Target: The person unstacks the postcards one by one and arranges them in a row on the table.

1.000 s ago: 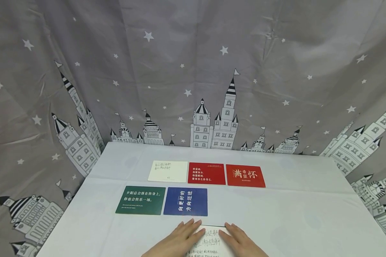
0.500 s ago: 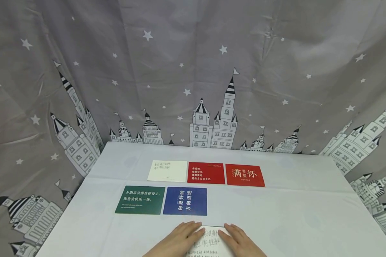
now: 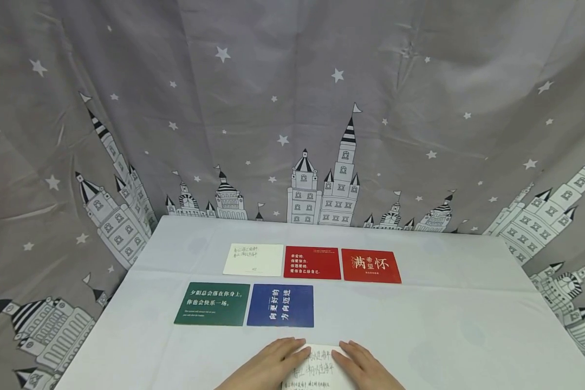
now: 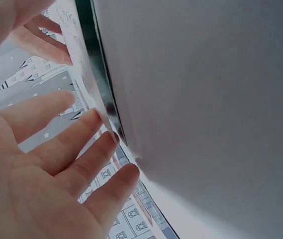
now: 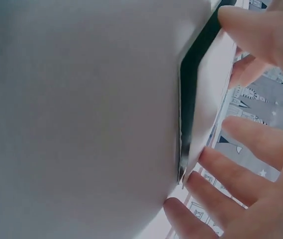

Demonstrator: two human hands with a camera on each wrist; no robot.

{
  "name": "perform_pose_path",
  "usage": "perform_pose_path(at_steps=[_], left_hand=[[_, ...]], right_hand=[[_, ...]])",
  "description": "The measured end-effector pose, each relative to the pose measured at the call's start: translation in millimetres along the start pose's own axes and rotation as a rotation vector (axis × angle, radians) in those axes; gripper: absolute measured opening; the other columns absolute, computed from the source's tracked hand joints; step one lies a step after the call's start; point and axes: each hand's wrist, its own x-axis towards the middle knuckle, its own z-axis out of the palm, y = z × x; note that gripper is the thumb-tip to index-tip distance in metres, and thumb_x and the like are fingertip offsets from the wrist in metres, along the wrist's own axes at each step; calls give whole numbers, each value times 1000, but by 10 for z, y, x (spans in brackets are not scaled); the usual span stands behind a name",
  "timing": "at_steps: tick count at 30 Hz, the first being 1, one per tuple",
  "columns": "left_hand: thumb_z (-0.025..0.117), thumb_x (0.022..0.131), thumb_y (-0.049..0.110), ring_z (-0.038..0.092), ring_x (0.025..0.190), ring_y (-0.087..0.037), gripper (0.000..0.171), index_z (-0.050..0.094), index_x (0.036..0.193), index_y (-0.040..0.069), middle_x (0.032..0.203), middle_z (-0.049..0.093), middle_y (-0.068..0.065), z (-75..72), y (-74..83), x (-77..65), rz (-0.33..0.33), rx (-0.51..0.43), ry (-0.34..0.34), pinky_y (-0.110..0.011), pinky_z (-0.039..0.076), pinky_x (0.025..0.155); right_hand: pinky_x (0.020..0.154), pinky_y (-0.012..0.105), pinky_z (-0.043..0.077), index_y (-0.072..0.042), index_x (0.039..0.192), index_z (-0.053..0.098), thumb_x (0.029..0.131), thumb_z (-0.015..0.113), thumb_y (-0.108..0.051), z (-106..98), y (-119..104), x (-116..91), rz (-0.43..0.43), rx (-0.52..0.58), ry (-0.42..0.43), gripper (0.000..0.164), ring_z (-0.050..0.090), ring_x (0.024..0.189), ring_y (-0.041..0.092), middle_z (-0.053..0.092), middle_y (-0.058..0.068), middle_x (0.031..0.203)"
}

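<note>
A white card point(image 3: 319, 374) covered in handwriting lies at the table's near edge, its lower part cut off by the frame. My left hand point(image 3: 270, 365) rests along its left side, the thumb over the written face. On the other side my right hand point(image 3: 368, 368) mirrors it, thumb again over the card. Fingers point(image 4: 76, 167) look straight and spread in the left wrist view, tips at the card's border. A dark strip point(image 5: 190, 79) shows under the white face in the right wrist view, where the right fingertips touch the edge.
Beyond the hands lie a green card point(image 3: 212, 303) and a blue card point(image 3: 280, 306). Behind them, a cream card point(image 3: 253, 260), a red card point(image 3: 312, 262) and a second red card point(image 3: 370, 265) form a row on the white table point(image 3: 443, 325). A grey castle-print curtain point(image 3: 253, 81) encloses it.
The dark line along the handwritten card's far edge has gone from view, and that edge sits slightly nearer. The left fingers lie a little lower. The other cards stay put.
</note>
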Motion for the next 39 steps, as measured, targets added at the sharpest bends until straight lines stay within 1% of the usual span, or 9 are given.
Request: perform_pose_path(at_steps=[10,12,16,19,23,27,30,34,39], left_hand=[[50,80,71,38,133,-23,88,39,147,15,149,37,-4,-102,49,23,-73,-98,-49,-45,43,99],[50,78,73,36,134,-22,91,38,148,17,150,35,-1,-117,59,42,-102,-118,-69,-46,42,100],[50,75,77,34,136,-21,91,38,148,23,151,33,5,-145,64,105,-179,-166,-102,-51,40,100],[56,77,72,33,137,-22,87,40,147,24,151,34,6,-165,56,151,-210,-181,-106,-53,39,101],[73,79,51,33,137,-25,80,42,146,22,151,35,3,-185,37,196,-196,-134,-96,-52,37,103],[79,75,34,33,137,-25,80,43,146,21,151,34,3,-202,28,232,-189,-90,-87,-50,36,104],[79,74,32,34,137,-25,79,45,144,18,151,36,1,-204,20,258,-155,-51,-59,-47,35,106],[80,72,34,38,134,-26,78,50,140,10,147,41,-4,-184,-8,286,-75,42,2,-43,37,105],[80,72,35,40,132,-26,77,52,138,8,145,43,-4,-175,-35,333,-55,69,10,-44,35,106]], right_hand=[[90,45,50,-16,142,47,77,53,-75,-51,64,11,-32,15,45,88,45,125,27,42,4,143],[90,46,50,-17,142,47,75,55,-76,-64,80,13,-33,6,52,89,44,125,28,42,4,143],[88,46,51,-15,139,51,74,55,-77,-77,129,25,-73,-49,126,90,45,126,29,44,6,142],[87,45,51,-13,137,52,73,53,-78,-105,148,33,-79,-75,151,91,45,126,30,45,7,142],[88,46,51,-12,138,52,79,53,-73,-186,147,53,-38,-60,97,85,44,126,29,43,7,143],[90,47,50,-11,139,50,79,61,-64,-283,167,92,-9,-37,30,81,44,126,30,41,9,143],[92,48,48,-11,141,48,78,67,-59,-331,191,119,14,-31,-16,81,42,126,30,38,9,145],[94,48,47,-13,142,47,77,72,-51,-359,221,142,35,-37,-33,79,41,128,30,37,8,147],[95,47,47,-13,141,49,73,77,-42,-377,254,148,41,-16,-13,78,41,129,29,37,7,147]])
